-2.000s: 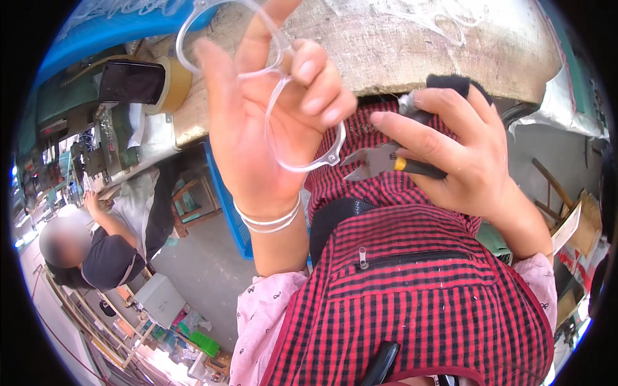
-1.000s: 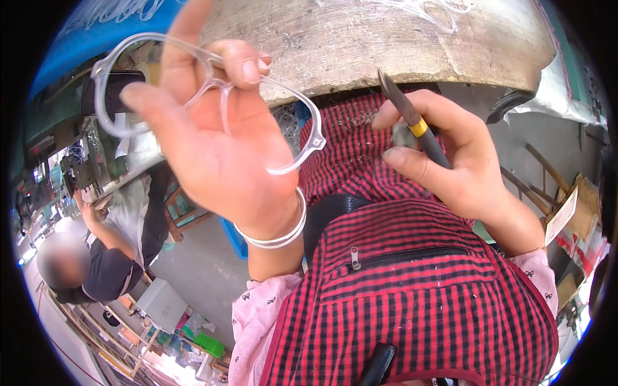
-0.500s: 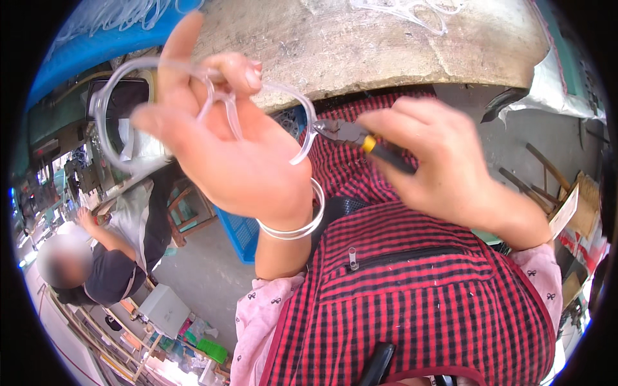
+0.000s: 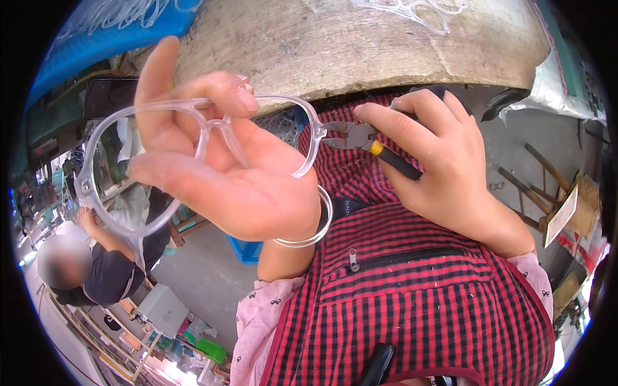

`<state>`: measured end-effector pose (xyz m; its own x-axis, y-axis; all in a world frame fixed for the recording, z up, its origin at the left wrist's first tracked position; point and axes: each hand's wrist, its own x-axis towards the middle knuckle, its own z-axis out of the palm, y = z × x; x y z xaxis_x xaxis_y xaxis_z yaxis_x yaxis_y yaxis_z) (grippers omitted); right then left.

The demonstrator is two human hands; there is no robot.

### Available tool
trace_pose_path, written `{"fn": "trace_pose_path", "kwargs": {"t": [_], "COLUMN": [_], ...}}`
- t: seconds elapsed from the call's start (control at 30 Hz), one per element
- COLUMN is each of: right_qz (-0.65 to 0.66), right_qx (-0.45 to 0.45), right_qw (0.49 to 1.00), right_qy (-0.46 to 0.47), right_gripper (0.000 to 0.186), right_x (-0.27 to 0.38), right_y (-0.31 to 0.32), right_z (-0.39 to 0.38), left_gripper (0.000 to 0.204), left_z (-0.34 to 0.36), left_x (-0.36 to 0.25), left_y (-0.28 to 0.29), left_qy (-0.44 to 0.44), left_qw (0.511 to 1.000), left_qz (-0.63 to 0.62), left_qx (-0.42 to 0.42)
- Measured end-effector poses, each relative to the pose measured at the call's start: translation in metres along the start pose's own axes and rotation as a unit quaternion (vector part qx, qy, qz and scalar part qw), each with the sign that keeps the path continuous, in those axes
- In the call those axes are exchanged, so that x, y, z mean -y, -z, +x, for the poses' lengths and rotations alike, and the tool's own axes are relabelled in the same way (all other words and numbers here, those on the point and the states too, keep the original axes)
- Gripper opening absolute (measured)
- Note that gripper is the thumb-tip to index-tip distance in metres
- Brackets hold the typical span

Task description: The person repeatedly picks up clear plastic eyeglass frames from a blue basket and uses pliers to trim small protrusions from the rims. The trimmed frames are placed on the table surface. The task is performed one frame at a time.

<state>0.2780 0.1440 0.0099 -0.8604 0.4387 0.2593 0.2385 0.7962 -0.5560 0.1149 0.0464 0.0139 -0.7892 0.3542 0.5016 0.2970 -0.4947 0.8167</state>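
Note:
My left hand [image 4: 238, 167] holds a clear plastic eyeglass frame [image 4: 205, 138] near its bridge, with the index finger pointing up and another finger curled over the top rim. The frame has no temples on it. My right hand [image 4: 444, 154] is wrapped round a pair of pliers [image 4: 360, 136] with black-and-yellow handles. Their metal jaws touch the small hinge at the frame's right end. Part of the handles is hidden by my right fingers.
A worn wooden table [image 4: 335, 51] lies ahead, with more clear frames [image 4: 418, 11] at its far edge. A blue tray [image 4: 116, 51] of clear frames stands at the far left. A co-worker [image 4: 103, 264] sits at the left. Wooden stools [image 4: 547, 193] stand at right.
The eyeglass frame has turned more face-on, its left end swinging lower and nearer. The pliers have shifted slightly right along with my right hand, jaws still at the frame's right end.

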Motion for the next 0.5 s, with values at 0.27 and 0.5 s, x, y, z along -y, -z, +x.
{"fn": "trace_pose_path", "kwargs": {"t": [0.27,0.5], "right_qz": [0.375,-0.021], "right_qx": [0.076,-0.044], "right_qw": [0.913,0.997], "right_qy": [-0.140,0.067], "right_gripper": [0.044,0.055], "right_x": [-0.016,-0.012], "right_y": [0.004,0.035], "right_z": [-0.006,0.037], "left_gripper": [0.058,0.082], "left_z": [-0.020,-0.031], "left_x": [-0.010,-0.038], "left_y": [0.007,-0.012], "left_qy": [0.235,0.504], "left_qw": [0.963,0.788], "left_qz": [-0.132,-0.341], "left_qx": [0.012,0.095]}}
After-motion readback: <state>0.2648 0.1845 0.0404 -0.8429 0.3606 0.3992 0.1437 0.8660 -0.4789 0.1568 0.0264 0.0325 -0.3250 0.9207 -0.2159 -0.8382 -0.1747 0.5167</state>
